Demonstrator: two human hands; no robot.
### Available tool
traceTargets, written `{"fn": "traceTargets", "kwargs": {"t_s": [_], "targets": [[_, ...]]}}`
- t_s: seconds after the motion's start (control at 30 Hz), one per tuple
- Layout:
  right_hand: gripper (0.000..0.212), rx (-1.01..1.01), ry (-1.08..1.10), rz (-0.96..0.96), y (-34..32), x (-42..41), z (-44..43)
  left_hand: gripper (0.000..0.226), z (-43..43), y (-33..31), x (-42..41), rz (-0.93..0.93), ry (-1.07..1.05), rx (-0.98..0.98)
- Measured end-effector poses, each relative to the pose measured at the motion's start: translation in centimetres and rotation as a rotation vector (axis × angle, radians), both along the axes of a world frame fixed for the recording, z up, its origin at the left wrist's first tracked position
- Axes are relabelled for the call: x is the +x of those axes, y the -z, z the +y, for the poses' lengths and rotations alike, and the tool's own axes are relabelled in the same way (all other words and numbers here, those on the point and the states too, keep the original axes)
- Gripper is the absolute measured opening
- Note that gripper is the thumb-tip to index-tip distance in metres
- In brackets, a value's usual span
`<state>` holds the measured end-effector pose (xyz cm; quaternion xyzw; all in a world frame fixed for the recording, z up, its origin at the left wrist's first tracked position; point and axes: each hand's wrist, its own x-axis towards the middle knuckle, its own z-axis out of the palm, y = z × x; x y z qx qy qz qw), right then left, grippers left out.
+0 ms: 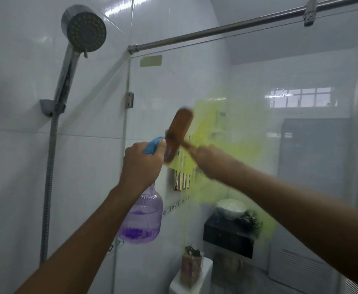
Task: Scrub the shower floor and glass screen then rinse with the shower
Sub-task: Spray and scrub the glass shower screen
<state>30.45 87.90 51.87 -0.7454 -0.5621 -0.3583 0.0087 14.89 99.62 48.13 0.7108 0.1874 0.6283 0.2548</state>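
The glass screen (258, 71) fills the right half of the head view, smeared with yellow-green cleaner (212, 128) that drips down its middle. My right hand (207, 160) grips the handle of a brown wooden brush (179, 134), whose head is against the glass; both are motion-blurred. My left hand (143, 164) holds a purple spray bottle (142, 217) by its blue trigger head, just left of the brush. The chrome shower head (84, 31) sits in its wall holder at upper left. The shower floor is out of view.
A metal rail (227, 28) runs along the screen's top. The shower hose (48, 177) hangs down the white tiled wall on the left. Through the glass I see a white bowl (231, 207) on a dark shelf and a toilet cistern below.
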Motion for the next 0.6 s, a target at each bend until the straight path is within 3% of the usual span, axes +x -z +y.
{"fn": "traceTargets", "kwargs": {"t_s": [0.07, 0.13, 0.2, 0.3, 0.37, 0.43, 0.53, 0.6], "targets": [[0.032, -0.264, 0.007, -0.077, 4.6, -0.5, -0.7, 0.064, 0.1, 0.4, 0.1, 0.008, 0.007, -0.022], [0.032, -0.318, 0.018, -0.145, 4.7, 0.0, -1.4, 0.065, 0.3, 0.6, 0.1, 0.019, 0.016, -0.028], [0.032, -0.205, 0.034, -0.149, 1.9, 0.4, -1.7, 0.064, 0.4, 0.7, 0.2, 0.029, 0.012, -0.017], [0.032, 0.1, 0.048, -0.001, -3.9, 1.1, -2.3, 0.064, 0.2, 0.7, 0.6, 0.044, 0.002, -0.022], [0.032, 0.162, 0.062, 0.048, -5.3, 1.1, -2.3, 0.064, 0.2, 0.8, 0.8, 0.042, 0.009, -0.042], [0.032, 0.07, 0.05, -0.017, -3.2, 0.5, -1.9, 0.061, 0.3, 1.0, 0.8, 0.044, 0.007, -0.052], [0.027, -0.226, 0.022, -0.077, 3.5, -0.4, -1.9, 0.054, 0.2, 1.5, 0.7, 0.064, 0.006, -0.055], [0.029, -0.285, 0.019, -0.108, 3.7, -0.3, -2.6, 0.054, 0.1, 1.5, 0.6, 0.063, 0.019, -0.056]]}}
